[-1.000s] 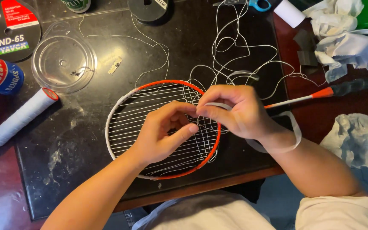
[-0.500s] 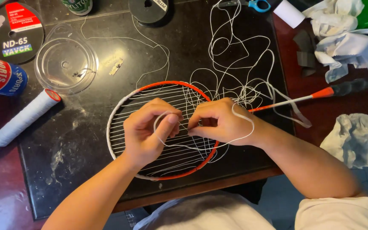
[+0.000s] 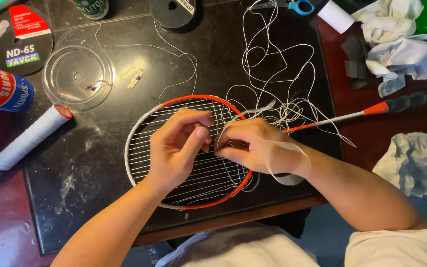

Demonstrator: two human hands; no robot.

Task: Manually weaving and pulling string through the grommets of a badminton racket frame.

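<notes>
Both hands meet over the racket [image 3: 174, 163], flat on the bench [image 3: 75, 188]. The left hand [image 3: 176, 148] and right hand [image 3: 253, 146] pinch the white string [image 3: 273, 64], likely keeping it taut; fingertips hide the exact grip. Slack string loops toward 12 o'clock, the handle toward 2 o'clock.

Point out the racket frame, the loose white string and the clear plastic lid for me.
racket frame [image 3: 135, 132], head view, on its left rim.
loose white string [image 3: 268, 54], head view, on the tangled loops.
clear plastic lid [image 3: 78, 76], head view, on its centre.
</notes>
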